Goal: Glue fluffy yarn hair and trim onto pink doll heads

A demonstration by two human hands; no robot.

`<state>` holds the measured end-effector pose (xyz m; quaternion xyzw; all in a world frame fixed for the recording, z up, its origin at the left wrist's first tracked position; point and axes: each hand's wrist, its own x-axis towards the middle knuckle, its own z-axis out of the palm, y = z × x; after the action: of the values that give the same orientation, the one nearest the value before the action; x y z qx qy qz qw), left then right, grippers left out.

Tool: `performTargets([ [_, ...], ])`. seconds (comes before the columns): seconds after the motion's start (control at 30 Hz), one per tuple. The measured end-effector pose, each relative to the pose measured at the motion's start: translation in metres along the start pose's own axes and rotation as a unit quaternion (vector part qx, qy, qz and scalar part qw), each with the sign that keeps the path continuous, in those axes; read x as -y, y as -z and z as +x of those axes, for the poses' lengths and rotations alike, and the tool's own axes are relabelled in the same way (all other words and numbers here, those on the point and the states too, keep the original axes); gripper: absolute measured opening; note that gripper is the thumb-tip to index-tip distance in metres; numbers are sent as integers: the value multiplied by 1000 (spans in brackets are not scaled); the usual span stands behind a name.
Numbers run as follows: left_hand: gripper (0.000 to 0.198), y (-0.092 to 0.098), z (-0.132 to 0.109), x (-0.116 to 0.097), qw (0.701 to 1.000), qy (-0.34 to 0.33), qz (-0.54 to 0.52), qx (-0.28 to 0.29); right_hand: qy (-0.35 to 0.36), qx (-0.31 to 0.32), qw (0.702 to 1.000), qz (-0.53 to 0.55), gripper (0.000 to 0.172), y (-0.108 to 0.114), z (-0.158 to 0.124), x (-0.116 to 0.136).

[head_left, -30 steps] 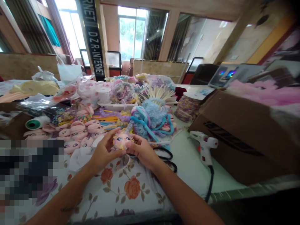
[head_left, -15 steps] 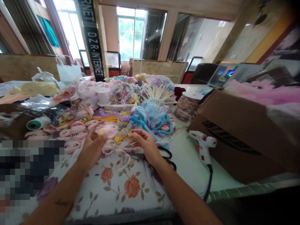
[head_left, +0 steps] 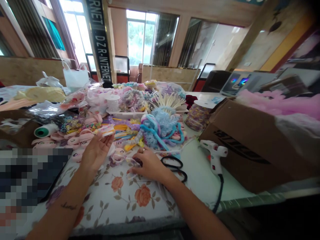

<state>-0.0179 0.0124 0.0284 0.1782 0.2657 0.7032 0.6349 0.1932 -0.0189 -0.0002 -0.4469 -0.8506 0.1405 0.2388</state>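
My left hand (head_left: 97, 150) is raised palm up, its fingers closed around a small ribbon roll (head_left: 108, 130) with white and yellow edges. To its right, my right hand (head_left: 151, 164) is low over the floral cloth (head_left: 125, 206), with fingers bent and thumb tucked toward a strip of sheer ribbon (head_left: 132, 175), which it pinches. Black-handled scissors (head_left: 180, 170) lie just right of that wrist, their blades hidden. Beyond the hands, pale pink plush pieces with stitched eyes (head_left: 46, 142) lie beside a light-blue ruffled bundle (head_left: 163, 120).
A white glue gun (head_left: 215, 155) with a dark cord stands on the right, before a large cardboard box (head_left: 252, 146) topped with pink tulle. Spools of yarn (head_left: 198, 116) and thread (head_left: 46, 130), plus bagged trimmings, crowd the back. A dark-edged flat object (head_left: 56, 173) lies at left.
My left hand has shifted slightly left and up with the ribbon roll, turning its palm up. My right hand has come down and left onto the ribbon, exposing more of the scissors.
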Motion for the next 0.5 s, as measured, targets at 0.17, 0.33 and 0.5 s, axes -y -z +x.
performTargets([
  [0.17, 14, 0, -3, 2, 999, 26, 23, 21, -24, 4, 999, -30, 18, -13, 5, -2],
  [0.33, 15, 2, -2, 2, 999, 36, 34, 8, -51, -32, 998, 0, 13, -3, 8, 1],
  [0.5, 11, 4, 1, 0, 999, 38, 38, 3, -119, -184, 974, 62, 14, 58, 17, -11],
])
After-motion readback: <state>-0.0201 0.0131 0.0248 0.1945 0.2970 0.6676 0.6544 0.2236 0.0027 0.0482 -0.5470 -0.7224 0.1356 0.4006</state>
